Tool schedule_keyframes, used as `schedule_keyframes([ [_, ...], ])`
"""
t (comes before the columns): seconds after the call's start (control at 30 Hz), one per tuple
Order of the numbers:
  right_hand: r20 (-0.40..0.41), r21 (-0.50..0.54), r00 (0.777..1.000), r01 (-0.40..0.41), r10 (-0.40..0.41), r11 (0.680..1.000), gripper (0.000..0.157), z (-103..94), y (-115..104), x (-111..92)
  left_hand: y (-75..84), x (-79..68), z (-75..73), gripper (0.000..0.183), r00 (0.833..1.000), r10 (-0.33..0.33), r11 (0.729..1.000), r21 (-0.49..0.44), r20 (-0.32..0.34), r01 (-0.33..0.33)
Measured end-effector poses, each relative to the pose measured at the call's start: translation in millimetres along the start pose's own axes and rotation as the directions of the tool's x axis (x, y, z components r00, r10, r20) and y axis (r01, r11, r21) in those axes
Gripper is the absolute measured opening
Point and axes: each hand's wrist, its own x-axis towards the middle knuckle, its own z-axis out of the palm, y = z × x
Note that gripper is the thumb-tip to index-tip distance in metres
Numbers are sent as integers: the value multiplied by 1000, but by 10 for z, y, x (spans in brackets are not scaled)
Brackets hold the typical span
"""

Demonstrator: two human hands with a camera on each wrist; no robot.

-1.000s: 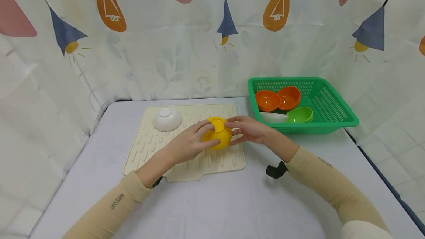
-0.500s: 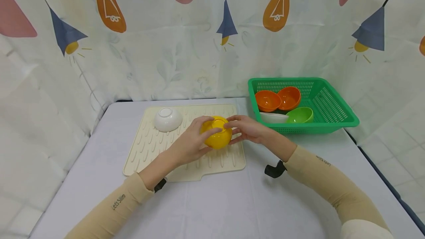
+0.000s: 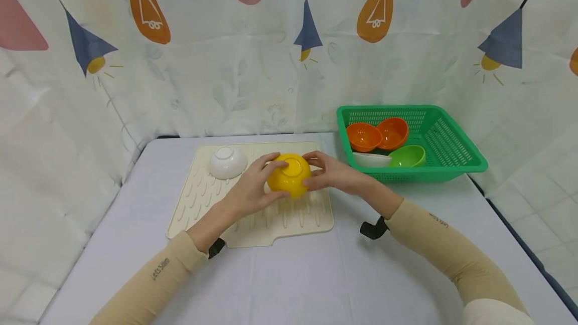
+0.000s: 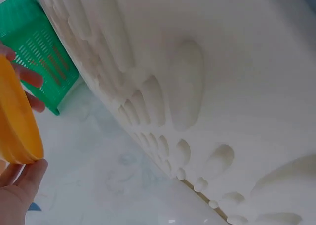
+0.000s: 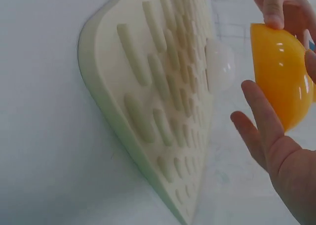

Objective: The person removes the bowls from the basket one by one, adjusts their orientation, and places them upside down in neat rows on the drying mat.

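A yellow bowl (image 3: 290, 181) is held base up between both hands over the cream ridged drying mat (image 3: 250, 237). At its left side, my left hand (image 3: 248, 189) grips it with the fingers behind and the thumb in front. On the opposite side, my right hand (image 3: 336, 172) has its thumb against the front wall and its fingers by the rim. The right wrist view shows the yellow bowl (image 5: 279, 76) raised clear of the mat, its rim turned toward the mat. A white bowl (image 3: 228, 163) rests upside down on the mat's far left.
At the back right stands a green perforated basket (image 3: 451, 168). Inside it are two orange bowls (image 3: 363, 137), a lime green bowl (image 3: 408, 157) and a white dish (image 3: 372, 160). A patterned curtain (image 3: 262, 84) hangs behind the white-covered table (image 3: 298, 285).
Both hands have shifted the yellow bowl slightly left and away from me. The left thumb has moved lower on its wall, and the right thumb now presses its front.
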Motion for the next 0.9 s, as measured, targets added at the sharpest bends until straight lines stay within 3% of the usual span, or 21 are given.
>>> schedule_keyframes([
  [0.13, -34, -226, 991, 119, -130, 967, 79, -13, 9, -10, -41, 3, -27, 64, 999, -1, 1000, -21, -34, 0],
  [0.2, -41, -269, 978, 184, -202, 945, 76, -6, 10, 7, -64, 8, -37, 63, 999, 6, 1000, -27, -50, -7],
  [0.43, 24, -366, 900, 413, -435, 834, 78, -13, 43, 116, -140, 11, -66, 62, 997, -8, 999, -53, -81, 3],
  [0.7, 69, -501, 826, 514, -560, 697, 79, 18, 25, 249, -326, 68, -111, 63, 997, -2, 997, -76, -75, -3],
  [0.8, 79, -524, 816, 523, -573, 672, 75, 31, 3, 340, -437, 98, -148, 64, 998, -17, 995, -100, -52, 12],
  [0.9, 69, -535, 827, 503, -558, 679, 71, 42, 7, 457, -559, 133, -183, 62, 998, -57, 989, -136, -13, 55],
])
